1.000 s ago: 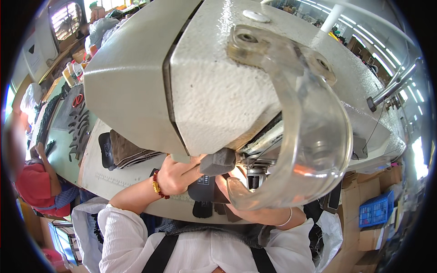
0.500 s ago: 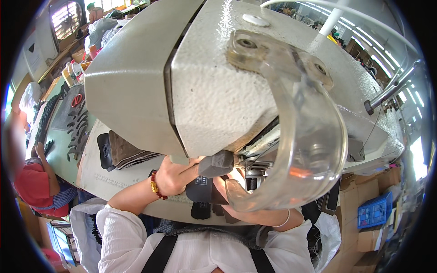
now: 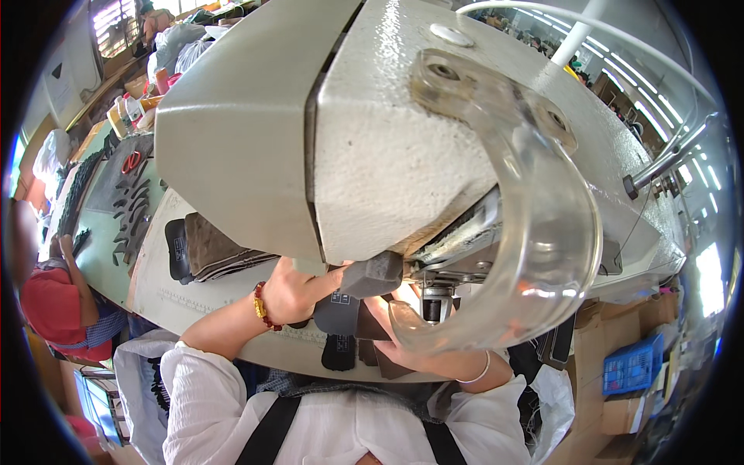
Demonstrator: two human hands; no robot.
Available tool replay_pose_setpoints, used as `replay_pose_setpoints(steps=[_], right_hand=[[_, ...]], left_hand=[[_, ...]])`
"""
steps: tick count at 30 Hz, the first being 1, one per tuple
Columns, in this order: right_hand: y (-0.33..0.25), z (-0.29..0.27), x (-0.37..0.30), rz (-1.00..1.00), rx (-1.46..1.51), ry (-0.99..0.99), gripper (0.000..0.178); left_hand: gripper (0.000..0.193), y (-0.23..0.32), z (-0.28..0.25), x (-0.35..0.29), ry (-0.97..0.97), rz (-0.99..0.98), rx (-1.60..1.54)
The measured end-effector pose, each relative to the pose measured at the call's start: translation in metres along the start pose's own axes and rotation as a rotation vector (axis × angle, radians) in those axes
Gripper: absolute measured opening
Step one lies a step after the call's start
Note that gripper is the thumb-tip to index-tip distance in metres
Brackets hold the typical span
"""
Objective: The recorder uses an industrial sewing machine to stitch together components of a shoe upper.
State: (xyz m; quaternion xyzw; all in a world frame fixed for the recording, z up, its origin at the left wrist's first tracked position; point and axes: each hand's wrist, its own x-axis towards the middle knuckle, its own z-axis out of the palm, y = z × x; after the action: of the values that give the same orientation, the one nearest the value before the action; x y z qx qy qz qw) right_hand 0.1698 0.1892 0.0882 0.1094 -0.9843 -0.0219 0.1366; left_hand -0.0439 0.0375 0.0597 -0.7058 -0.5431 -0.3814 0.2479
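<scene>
Below the head of a big cream sewing machine (image 3: pixel 403 163), both of my hands are at a dark grey fabric piece (image 3: pixel 335 316) with a small printed label. My left hand (image 3: pixel 293 296), with a red and gold bracelet, lies along its left side. One finger is stretched toward a grey padded block (image 3: pixel 373 275) on the machine; the fingertips are hidden there. My right hand (image 3: pixel 415 353), partly behind the curved clear guard (image 3: pixel 546 240), grips the piece's right side close to the presser area (image 3: pixel 435 304). Another dark labelled piece (image 3: pixel 339 353) sits at the table's front edge.
A stack of brown and black pieces (image 3: pixel 217 249) lies left on the pale sewing table (image 3: pixel 167 291). Farther left, another person in red (image 3: pixel 56 310) sits at a green table with curved dark strips (image 3: pixel 130 213) and red-handled scissors (image 3: pixel 131 162). A blue crate (image 3: pixel 632 364) stands right.
The view has shifted a little, with the machine now slightly farther right in it. Both hands stay around the dark grey piece, with only small movement.
</scene>
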Motion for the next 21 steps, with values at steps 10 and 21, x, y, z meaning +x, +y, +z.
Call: replay_pose_setpoints(steps=[10, 21], right_hand=[[0.001, -0.008, -0.004, -0.039, -0.065, 0.024, 0.069], [0.012, 0.031, -0.016, -0.012, -0.197, 0.025, 0.046]], left_hand=[[0.03, 0.003, 0.004, -0.006, 0.003, 0.003, -0.017], [0.044, 0.006, -0.006, 0.001, 0.024, -0.101, -0.102]])
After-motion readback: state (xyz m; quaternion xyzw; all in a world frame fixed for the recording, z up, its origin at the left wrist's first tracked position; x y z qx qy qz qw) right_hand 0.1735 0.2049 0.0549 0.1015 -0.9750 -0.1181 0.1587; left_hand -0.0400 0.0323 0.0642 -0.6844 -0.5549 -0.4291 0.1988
